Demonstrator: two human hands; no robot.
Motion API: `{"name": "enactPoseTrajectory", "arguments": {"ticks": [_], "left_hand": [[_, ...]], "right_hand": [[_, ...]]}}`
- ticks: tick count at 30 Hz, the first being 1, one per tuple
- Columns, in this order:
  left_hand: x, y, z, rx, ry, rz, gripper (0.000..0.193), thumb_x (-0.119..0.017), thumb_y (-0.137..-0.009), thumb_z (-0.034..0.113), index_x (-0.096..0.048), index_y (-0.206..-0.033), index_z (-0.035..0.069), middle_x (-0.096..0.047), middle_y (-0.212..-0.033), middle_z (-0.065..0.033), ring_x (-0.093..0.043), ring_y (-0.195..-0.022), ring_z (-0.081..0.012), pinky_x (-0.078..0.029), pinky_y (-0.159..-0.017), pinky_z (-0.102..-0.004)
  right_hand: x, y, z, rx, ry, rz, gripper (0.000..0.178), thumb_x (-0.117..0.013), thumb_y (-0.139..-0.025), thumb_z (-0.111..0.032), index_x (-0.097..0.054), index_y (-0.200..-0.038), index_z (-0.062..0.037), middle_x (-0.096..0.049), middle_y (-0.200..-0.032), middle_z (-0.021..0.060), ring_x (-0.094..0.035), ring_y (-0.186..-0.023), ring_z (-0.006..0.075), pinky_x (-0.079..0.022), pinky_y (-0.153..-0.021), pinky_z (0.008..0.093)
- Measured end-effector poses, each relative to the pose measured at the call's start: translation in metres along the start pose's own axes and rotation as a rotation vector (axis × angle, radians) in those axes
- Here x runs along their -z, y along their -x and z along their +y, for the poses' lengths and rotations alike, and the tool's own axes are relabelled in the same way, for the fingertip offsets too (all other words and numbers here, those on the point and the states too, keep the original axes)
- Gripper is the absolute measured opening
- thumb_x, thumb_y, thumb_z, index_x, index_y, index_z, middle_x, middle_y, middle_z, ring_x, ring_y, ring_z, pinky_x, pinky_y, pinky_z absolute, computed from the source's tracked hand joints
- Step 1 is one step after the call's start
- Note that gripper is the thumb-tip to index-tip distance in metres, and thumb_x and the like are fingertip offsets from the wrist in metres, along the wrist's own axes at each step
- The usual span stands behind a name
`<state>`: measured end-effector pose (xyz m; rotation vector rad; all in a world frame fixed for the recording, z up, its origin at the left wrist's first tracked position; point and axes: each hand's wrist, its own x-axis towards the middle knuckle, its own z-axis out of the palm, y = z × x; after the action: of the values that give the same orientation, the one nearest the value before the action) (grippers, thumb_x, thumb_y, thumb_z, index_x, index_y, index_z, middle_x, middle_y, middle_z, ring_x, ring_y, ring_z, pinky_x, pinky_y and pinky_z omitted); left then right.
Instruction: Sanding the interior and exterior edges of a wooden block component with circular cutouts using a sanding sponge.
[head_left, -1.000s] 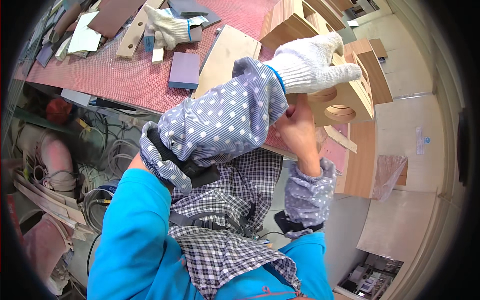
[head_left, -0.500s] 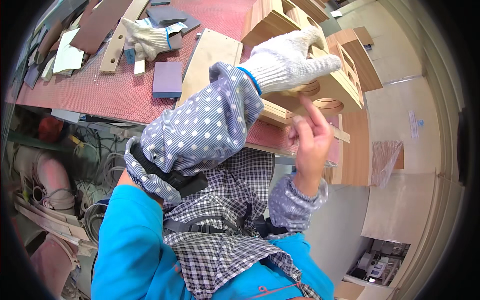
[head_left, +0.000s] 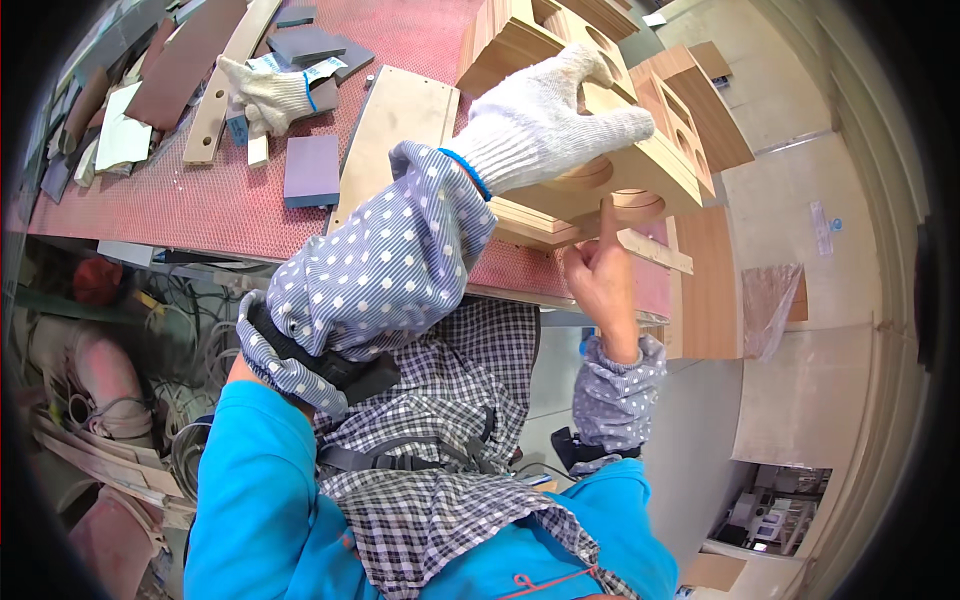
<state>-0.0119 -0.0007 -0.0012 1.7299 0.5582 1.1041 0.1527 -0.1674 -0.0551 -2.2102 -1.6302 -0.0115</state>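
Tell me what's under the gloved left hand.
Under the left hand, a pale wooden box shows, with part of a round hole. What the hand itself covers, including any contact, cannot be seen.

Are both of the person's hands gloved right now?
No, the left hand wears a white knit glove, but the right hand is bare from its fingers down to the polka-dot sleeve.

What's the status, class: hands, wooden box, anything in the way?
Left hand gloved, spread over wooden box, covering part. Right hand bare, index finger at round cutout. Spare glove well aside.
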Motion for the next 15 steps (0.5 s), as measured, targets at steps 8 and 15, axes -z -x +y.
{"name": "enactPoseTrajectory", "arguments": {"ticks": [8, 15], "left_hand": [[-0.002, -0.003, -0.002, -0.012, -0.016, 0.024, 0.064, -0.083, -0.082, 0.051, -0.063, -0.122, 0.006, -0.071, -0.102, -0.013, -0.07, -0.095, -0.0191, -0.056, -0.084, -0.0325], [-0.004, -0.002, -0.001, -0.023, -0.036, 0.043, 0.064, -0.083, -0.081, 0.05, -0.064, -0.122, 0.005, -0.071, -0.106, -0.0117, -0.069, -0.097, -0.019, -0.056, -0.086, -0.0325]], "right_hand": [[0.019, -0.014, -0.047, -0.085, -1.751, -0.023, 0.063, -0.054, -0.093, -0.006, -0.032, -0.152, -0.0007, -0.049, -0.069, 0.0018, -0.045, -0.05, 0.0112, -0.038, -0.044, 0.0232], [0.038, 0.007, -0.007, -0.107, -1.114, 0.067, 0.049, -0.054, -0.095, -0.005, -0.054, -0.143, 0.0018, -0.052, -0.066, 0.0008, -0.047, -0.052, 0.008, -0.041, -0.048, 0.0219]]}}
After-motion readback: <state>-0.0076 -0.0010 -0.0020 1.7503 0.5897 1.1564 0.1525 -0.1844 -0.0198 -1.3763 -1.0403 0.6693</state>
